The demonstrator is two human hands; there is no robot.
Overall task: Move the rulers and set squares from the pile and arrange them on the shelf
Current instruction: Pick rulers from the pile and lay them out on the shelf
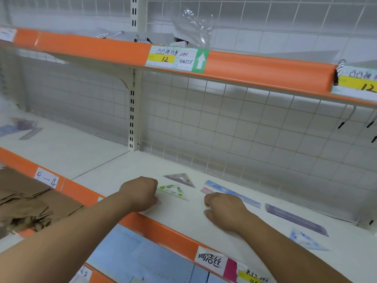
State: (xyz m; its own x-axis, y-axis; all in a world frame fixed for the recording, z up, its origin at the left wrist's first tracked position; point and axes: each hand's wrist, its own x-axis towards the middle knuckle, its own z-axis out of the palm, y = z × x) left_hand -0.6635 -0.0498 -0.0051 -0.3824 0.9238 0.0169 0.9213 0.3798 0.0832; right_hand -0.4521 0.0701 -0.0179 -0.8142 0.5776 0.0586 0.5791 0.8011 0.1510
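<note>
On the white middle shelf [183,219] with its orange lip, the person is arranging rather than fetching: five pieces are lying flat in a loose row, while the blurred pile [20,127] is sitting well apart at the far left. The left hand [140,193] is curling into a fist right beside the green set square [173,192]; whether it is gripping a corner I cannot tell. The right hand [224,207] is lying loosely curled, thumb apart, seemingly holding nothing, next to the pink ruler [206,190]. Next, I'd judge, comes squaring these up, then reaching left again. Everything is looking thin and translucent: the dark purple ruler [295,219], blue ruler [232,193], blue-patterned set square [308,240] and grey-violet set square [180,179].
</note>
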